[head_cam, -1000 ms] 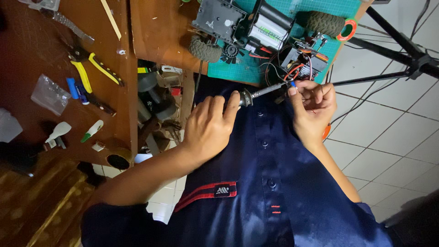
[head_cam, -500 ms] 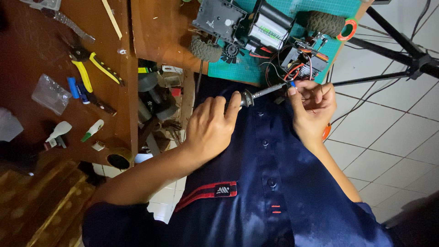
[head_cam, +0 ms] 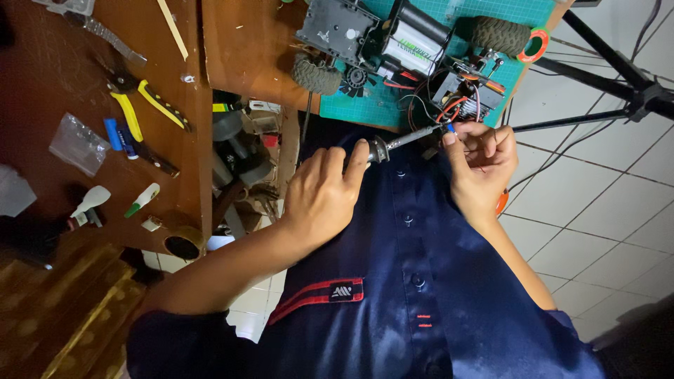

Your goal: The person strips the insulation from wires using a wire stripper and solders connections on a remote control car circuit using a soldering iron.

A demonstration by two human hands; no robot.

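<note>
My left hand grips the handle of a soldering iron in front of my dark blue shirt. Its metal tip points right, up to my right hand. My right hand pinches a thin wire with a blue end at the iron's tip. The red and black wires run up to a model car chassis with knobby tyres and a battery, lying on a green cutting mat at the table's edge.
The brown table to the left carries yellow-handled pliers, a blue marker, a clear plastic bag, small glue bottles and a tape roll. A black tripod stands on the white tiled floor at right.
</note>
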